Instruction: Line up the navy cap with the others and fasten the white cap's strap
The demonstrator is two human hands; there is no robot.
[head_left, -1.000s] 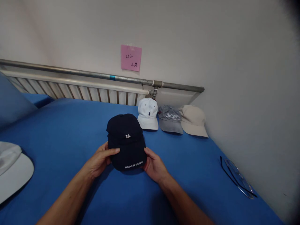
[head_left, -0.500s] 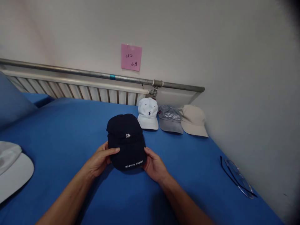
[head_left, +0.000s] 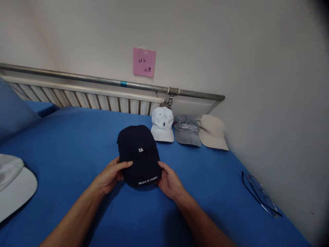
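Between my two hands is a dark navy baseball cap (head_left: 138, 140) with small white letters on its front and "BELIEVE IN YOURSELF" along the brim. My left hand (head_left: 111, 175) grips the left side of the brim, thumb on top and fingers underneath. On the right side, my right hand (head_left: 170, 180) pinches the brim's edge, its fingertips partly hidden below. Behind it stand a white cap (head_left: 162, 123) with a small dark emblem, a grey cap (head_left: 187, 130) with white lettering, and a beige cap (head_left: 213, 131), side by side.
Another white cap (head_left: 19, 188) is cut off at the left edge of the blue-covered surface (head_left: 77, 144). Eyeglasses (head_left: 260, 195) lie near the right wall. A radiator (head_left: 102, 101) and metal pipe (head_left: 89, 78) run along the back, below a pink note (head_left: 144, 62).
The navy cap has tilted very slightly in my hands, its lettering shifting a little to the right. My left thumb has moved slightly on the brim. The other caps stay put.
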